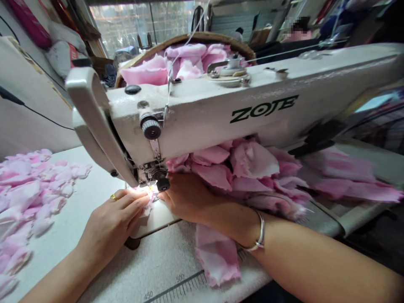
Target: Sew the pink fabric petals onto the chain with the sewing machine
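Note:
Under the lit needle area of a white sewing machine [195, 118] lies a small pink-and-white fabric piece [148, 207]. My left hand [115, 216], with a ring on one finger, presses its closed fingertips on this piece, just left of the presser foot. To the right of the foot, my right hand [187, 198] is curled low beside the needle, a bangle [261, 230] on its wrist. Its fingertips are partly hidden behind the machine's parts, so what they hold cannot be made out. Pink fabric pieces [252, 162] are heaped against and behind my right hand and forearm.
More pink pieces [28, 189] are spread over the table's left side. One strip [217, 256] hangs below my right wrist, near the printed ruler [179, 288]. Behind the machine stands a round basket [243, 47] of pink fabric. A person [298, 31] is in the background.

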Motion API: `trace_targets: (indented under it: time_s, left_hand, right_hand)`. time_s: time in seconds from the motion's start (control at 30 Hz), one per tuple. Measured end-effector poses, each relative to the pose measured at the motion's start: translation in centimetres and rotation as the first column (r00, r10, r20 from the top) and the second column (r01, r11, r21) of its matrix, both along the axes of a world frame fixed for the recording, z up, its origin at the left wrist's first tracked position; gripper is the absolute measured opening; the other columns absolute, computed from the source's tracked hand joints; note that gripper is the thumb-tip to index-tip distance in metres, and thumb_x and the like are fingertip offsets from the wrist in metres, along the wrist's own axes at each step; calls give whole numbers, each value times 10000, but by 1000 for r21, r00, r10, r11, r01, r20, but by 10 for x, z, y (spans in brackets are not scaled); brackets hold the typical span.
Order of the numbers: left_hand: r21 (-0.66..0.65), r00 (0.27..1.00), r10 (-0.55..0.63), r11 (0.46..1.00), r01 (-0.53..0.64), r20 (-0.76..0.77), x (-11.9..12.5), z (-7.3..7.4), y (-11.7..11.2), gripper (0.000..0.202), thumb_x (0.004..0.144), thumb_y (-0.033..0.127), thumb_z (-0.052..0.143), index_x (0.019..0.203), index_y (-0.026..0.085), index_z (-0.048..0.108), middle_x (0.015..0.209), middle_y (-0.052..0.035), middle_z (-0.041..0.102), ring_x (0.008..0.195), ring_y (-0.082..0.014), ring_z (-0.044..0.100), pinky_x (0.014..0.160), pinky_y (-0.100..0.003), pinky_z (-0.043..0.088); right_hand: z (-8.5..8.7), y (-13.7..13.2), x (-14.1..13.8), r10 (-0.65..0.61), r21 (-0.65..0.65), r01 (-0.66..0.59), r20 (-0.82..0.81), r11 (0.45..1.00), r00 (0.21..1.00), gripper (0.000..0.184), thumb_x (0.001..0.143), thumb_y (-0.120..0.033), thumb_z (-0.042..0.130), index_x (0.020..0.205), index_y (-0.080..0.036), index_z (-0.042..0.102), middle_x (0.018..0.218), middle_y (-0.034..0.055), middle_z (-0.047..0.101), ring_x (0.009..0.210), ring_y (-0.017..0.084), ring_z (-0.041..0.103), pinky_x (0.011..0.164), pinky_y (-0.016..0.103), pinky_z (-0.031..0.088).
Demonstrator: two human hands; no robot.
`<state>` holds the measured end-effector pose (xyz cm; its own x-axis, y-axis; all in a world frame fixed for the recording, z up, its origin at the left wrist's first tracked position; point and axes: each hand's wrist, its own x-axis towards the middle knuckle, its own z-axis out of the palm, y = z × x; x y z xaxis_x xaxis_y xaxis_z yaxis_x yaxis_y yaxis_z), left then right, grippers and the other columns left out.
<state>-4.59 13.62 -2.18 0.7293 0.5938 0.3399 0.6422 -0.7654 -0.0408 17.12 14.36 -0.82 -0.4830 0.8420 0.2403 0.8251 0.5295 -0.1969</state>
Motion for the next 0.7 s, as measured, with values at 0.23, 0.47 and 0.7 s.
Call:
trace_targets:
  time_s: [0.23, 0.47, 0.7]
  left_hand:
    - [21, 993, -53, 998, 55, -110, 2, 1, -4, 331, 985, 285, 344, 1221, 164, 541, 1200, -53, 606, 1063, -228, 526, 908, -392, 490]
    - [-31, 994, -49, 998, 46, -102, 2, 3, -3, 285, 968, 237, 392, 1203, 185, 545, 1203, -44, 604, 1037, -226, 537, 862, -388, 514]
    - [-79, 997, -35, 996, 29, -68, 5, 7, -3, 278, 952, 226, 440, 1205, 198, 551, 1176, -39, 612, 1030, -220, 539, 849, -391, 522]
  right_hand:
    - [8, 1, 9, -58, -128, 44, -108, 991, 992, 169, 835, -274, 566, 730, -154, 620, 786, 81, 682, 709, 185, 599, 594, 286, 383]
    - [7, 1, 3, -131, -166, 108, -134, 980, 982, 214, 821, -294, 588, 652, -163, 606, 696, 60, 678, 620, 162, 580, 557, 283, 348]
    - [8, 3, 0, -110, -161, 94, -93, 982, 990, 130, 808, -229, 586, 703, -163, 624, 755, 50, 692, 666, 164, 594, 589, 281, 354]
